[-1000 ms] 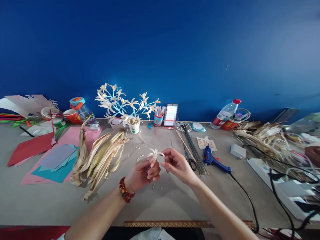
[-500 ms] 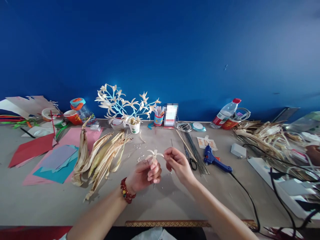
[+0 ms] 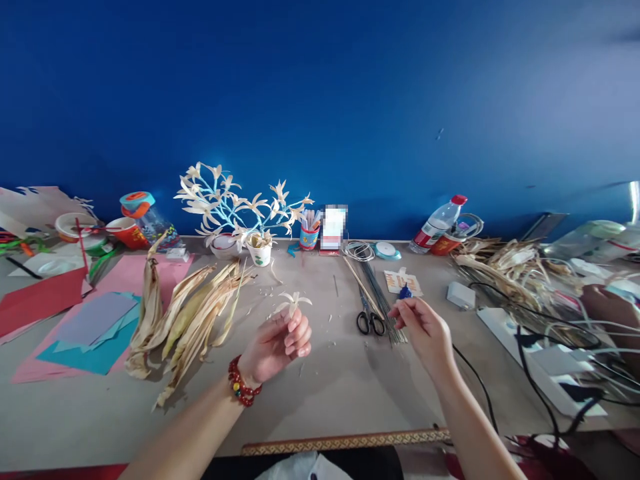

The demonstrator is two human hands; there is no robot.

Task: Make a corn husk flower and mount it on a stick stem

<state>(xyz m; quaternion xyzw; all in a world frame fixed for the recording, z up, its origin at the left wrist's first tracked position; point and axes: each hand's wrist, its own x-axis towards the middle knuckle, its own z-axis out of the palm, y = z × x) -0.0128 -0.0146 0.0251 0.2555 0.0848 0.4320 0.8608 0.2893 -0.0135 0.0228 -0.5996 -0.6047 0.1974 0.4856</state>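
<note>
In my left hand [image 3: 280, 340], with a red bead bracelet on the wrist, a pale husk flower [image 3: 294, 303] is pinched upright, petals spread above my fingertips. My right hand [image 3: 425, 330] is over the blue glue gun [image 3: 406, 292], covering most of it; only the gun's top end shows. Its fingers are curled together, and what they hold, if anything, is hidden. Left of that hand lie black-handled scissors [image 3: 371, 323] and a bundle of thin wires [image 3: 381, 293]. Dried corn husks [image 3: 190, 327] are spread to the left of my left hand.
A white cup [image 3: 260, 254] holds branches of husk flowers [image 3: 225, 200]. Coloured paper [image 3: 95, 327] lies at left. A bottle [image 3: 435, 227], more husks [image 3: 510, 267], cables and a white power strip [image 3: 530, 367] are at right. Another person's hand [image 3: 607, 310] shows at the right edge.
My right hand has moved right, from beside the flower to over the glue gun. My left hand still holds the flower. The view has shifted slightly to the right.
</note>
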